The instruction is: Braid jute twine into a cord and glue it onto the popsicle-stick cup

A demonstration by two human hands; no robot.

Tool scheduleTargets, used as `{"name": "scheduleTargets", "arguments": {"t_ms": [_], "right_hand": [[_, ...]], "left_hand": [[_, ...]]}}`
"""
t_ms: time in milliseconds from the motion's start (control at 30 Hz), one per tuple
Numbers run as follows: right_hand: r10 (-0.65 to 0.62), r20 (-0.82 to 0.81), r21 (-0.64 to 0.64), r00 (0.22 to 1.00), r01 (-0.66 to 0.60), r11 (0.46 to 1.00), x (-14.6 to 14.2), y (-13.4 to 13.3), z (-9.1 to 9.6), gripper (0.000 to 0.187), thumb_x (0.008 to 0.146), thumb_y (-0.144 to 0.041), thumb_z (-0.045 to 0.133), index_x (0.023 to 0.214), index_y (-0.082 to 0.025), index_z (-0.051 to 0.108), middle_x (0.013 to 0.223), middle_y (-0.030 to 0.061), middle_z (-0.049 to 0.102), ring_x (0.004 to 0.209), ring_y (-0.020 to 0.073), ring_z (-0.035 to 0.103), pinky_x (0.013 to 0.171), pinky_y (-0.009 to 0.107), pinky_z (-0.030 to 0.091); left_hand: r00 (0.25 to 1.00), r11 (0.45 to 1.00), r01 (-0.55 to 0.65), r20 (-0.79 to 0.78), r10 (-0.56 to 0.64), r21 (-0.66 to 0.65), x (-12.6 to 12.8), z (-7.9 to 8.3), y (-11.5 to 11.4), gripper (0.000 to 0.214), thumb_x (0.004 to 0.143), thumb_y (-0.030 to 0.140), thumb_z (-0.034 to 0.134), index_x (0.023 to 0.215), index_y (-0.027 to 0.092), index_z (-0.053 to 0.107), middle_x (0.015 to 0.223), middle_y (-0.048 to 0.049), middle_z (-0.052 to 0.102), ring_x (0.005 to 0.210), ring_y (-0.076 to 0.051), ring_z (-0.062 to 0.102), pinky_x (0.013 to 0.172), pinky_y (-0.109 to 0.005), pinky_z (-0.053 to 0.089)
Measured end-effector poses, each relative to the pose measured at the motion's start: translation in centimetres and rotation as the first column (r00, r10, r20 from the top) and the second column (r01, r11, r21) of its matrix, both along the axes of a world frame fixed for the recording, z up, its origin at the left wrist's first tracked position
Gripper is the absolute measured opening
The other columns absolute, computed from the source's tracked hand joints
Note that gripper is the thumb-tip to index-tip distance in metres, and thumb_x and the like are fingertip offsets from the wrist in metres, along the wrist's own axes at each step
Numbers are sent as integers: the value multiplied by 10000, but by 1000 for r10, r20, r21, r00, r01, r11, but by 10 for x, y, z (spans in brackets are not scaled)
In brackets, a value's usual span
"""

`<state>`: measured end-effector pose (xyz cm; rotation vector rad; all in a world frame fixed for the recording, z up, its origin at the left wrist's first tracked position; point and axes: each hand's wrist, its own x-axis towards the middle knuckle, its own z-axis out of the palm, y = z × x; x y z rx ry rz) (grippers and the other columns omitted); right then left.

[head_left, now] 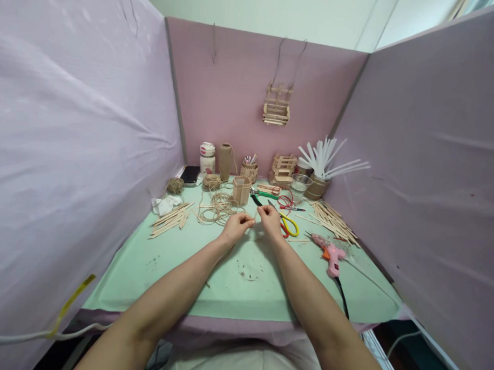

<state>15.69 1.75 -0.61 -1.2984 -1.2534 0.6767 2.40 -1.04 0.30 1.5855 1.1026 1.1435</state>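
Observation:
My left hand [238, 227] and my right hand [269, 219] are close together above the middle of the green-covered table, fingertips pinched. A short, thin stretch of twine shows between them, and both hands pinch it. Loose coils of twine [217, 210] lie just beyond my left hand. Behind the hands stands a small wooden-stick cup [241, 190]. Beside my right hand are yellow-handled scissors [291, 225], with another red handle next to them. Green-handled pliers [267, 195] lie farther back.
Wooden sticks [170, 221] lie left, with more sticks [335, 221] at right. A pink glue gun [330, 254] with a black cord rests near the right front. Along the back are a twine-wrapped bottle [225, 161], a clear bowl [301, 186] and white glue sticks [323, 160]. Partitions enclose three sides.

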Motion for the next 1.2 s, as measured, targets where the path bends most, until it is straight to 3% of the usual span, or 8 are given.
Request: {"name": "scheduleTargets", "arguments": {"t_ms": [200,367,500,667,767,933,1200], "right_hand": [[212,-236,-11,948,-221,975,8,-3,9,248,651,-432,613,643,-196,536,505,-54,445,482,98,385,502,243,316],[222,-359,-46,907,-255,966,5,-3,13,328,648,-509,614,630,-187,551,528,-34,467,483,90,401,469,230,314],[194,-349,-158,917,-262,952,5,-4,13,450,689,-615,523,627,-173,578,557,6,522,519,105,439,462,222,323],[309,-267,-286,913,-381,879,4,-9,10,484,685,-641,526,648,-167,615,638,37,602,589,119,498,466,211,315],[362,-315,-290,877,-452,843,3,-12,10,445,670,-611,566,658,-169,612,643,35,607,600,125,523,461,212,311],[392,-347,-216,852,-479,851,2,-15,11,340,621,-482,668,772,-181,623,755,35,631,676,130,558,508,198,365],[353,-493,-233,795,-512,827,0,-15,13,281,588,-406,709,653,-177,559,624,-1,593,608,108,549,495,195,349]], "left_hand": [[981,991,-39,186,62,-126,-3,1,-1,188,602,241,643,752,132,672,642,-15,623,570,-106,498,562,-236,380],[951,980,26,308,38,-199,-5,-4,3,326,602,266,674,902,139,686,680,-25,628,581,-93,499,555,-222,365],[933,970,64,358,25,-234,-4,-6,4,288,586,278,693,836,136,689,683,-24,613,575,-78,481,571,-220,368],[940,981,81,341,-17,-175,-2,1,0,167,612,261,653,730,146,679,659,-13,608,553,-74,445,545,-223,339],[965,989,53,263,-15,-137,-3,6,-3,169,632,261,616,733,149,691,626,-8,599,514,-73,381,510,-233,301],[982,993,32,190,-10,-112,-3,8,-4,189,637,281,595,727,147,693,631,-23,605,531,-86,393,497,-235,310],[923,958,146,382,-42,-247,-2,1,6,238,668,339,566,665,121,661,631,-38,600,490,-63,381,455,-218,286]]}}
